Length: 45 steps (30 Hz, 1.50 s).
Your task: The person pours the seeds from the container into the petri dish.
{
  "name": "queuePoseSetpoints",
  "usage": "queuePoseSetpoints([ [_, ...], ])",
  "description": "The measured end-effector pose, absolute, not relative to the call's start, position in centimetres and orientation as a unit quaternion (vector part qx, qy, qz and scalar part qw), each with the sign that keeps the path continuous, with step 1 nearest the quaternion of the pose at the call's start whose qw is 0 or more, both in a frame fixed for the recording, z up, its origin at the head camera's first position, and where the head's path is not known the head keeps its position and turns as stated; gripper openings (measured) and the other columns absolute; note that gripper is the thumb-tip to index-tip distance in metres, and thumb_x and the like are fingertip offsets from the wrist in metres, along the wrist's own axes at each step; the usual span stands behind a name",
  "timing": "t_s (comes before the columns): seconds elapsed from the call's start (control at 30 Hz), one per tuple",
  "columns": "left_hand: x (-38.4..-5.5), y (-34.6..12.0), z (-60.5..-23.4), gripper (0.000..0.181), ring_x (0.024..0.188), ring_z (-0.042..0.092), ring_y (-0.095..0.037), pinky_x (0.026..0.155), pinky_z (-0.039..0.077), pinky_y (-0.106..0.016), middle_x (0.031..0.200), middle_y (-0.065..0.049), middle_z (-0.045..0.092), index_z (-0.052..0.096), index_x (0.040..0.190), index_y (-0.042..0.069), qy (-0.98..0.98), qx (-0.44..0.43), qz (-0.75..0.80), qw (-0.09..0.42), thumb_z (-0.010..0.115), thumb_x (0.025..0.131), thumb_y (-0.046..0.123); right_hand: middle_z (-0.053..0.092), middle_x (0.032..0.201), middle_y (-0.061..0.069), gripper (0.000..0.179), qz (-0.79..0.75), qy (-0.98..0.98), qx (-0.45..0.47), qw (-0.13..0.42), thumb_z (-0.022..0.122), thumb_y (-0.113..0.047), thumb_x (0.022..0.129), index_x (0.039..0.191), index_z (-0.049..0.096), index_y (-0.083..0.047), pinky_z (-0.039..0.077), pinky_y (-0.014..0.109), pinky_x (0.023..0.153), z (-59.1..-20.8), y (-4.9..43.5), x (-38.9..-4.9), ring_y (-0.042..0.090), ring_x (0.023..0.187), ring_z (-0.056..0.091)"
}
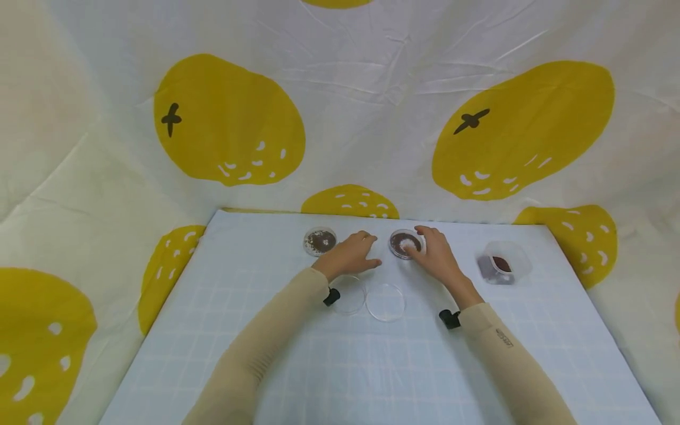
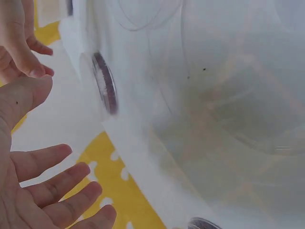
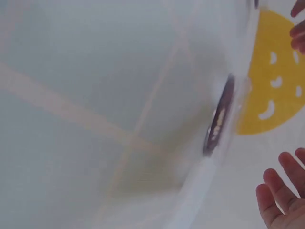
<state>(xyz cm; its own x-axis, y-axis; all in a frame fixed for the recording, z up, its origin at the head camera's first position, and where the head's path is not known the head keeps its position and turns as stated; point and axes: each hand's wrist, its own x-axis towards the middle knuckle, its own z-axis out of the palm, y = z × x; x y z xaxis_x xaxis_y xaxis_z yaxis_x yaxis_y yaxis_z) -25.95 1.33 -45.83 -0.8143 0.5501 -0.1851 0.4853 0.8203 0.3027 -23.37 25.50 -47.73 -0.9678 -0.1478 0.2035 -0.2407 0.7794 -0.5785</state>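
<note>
Two clear round petri dishes, each with dark brown granules and pale bits inside, lie at the back of the table: a left dish [image 1: 313, 248] and a right dish [image 1: 405, 241] [image 3: 220, 119]. My left hand [image 1: 347, 255] [image 2: 57, 191] is between them with fingers spread and nothing in its grasp. At the right dish, my right hand [image 1: 437, 255] [image 3: 281, 198] hovers by the rim, fingers extended. Its fingers overlap the dish in the head view but look apart from it in the right wrist view. In front lie two clear round lids or shallow dishes [image 1: 386, 319].
A clear plastic tub [image 1: 523, 260] stands at the right, with a smaller container of dark brown material [image 1: 502, 264] tilted in it. White cloth with faint grid lines covers the table [image 1: 340, 372]. Behind hangs a white curtain [image 1: 366, 136] with yellow fruit prints.
</note>
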Motion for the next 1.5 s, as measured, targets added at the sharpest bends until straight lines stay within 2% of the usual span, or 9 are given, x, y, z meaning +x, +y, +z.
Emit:
queuePoseSetpoints([
  [0.37,-21.6,-2.5,-46.4,0.070,0.141,0.038,-0.024,0.113,0.034,-0.040,0.154,-0.009,0.039,0.041,0.152,0.011,0.941,0.279,0.170,0.085,0.061,0.097,0.050,0.058,0.122,0.027,0.053,0.329,-0.923,0.135,0.149,0.076,-0.016,0.090,0.132,0.055,0.008,0.042,0.056,0.095,-47.9,25.6,-20.3,0.042,0.112,0.052],
  [0.57,-19.2,-4.3,-47.0,0.070,0.145,0.031,-0.025,0.112,0.035,-0.045,0.158,-0.008,0.033,0.039,0.153,0.014,0.942,0.246,0.214,0.085,0.063,0.097,0.048,0.059,0.122,0.027,0.052,0.340,-0.919,0.130,0.150,0.075,-0.014,0.090,0.131,0.055,0.009,0.041,0.056,0.095,-48.2,25.6,-19.1,0.041,0.112,0.051],
  [0.87,-16.3,-6.5,-48.2,0.071,0.144,0.031,-0.025,0.111,0.037,-0.045,0.158,-0.008,0.033,0.038,0.153,0.013,0.938,0.233,0.252,0.050,0.065,0.097,0.047,0.060,0.119,0.023,0.050,0.345,-0.915,0.134,0.160,0.076,-0.015,0.089,0.130,0.057,0.006,0.045,0.054,0.090,-48.6,25.3,-17.2,0.038,0.109,0.055],
  [1.17,-15.0,-7.2,-49.4,0.072,0.142,0.035,-0.026,0.109,0.038,-0.049,0.157,-0.008,0.034,0.040,0.153,0.014,0.932,0.205,0.295,0.043,0.068,0.094,0.047,0.061,0.118,0.022,0.048,0.352,-0.912,0.118,0.172,0.076,-0.014,0.089,0.130,0.058,0.004,0.046,0.056,0.086,-48.6,25.9,-15.5,0.038,0.108,0.056],
  [1.5,-14.6,-7.4,-50.1,0.077,0.141,0.037,-0.028,0.109,0.038,-0.049,0.157,-0.010,0.034,0.040,0.153,0.014,0.930,0.211,0.299,0.037,0.073,0.091,0.046,0.061,0.120,0.022,0.046,0.343,-0.919,0.080,0.178,0.075,-0.014,0.091,0.131,0.057,0.002,0.048,0.057,0.083,-48.1,27.6,-14.6,0.040,0.109,0.056],
])
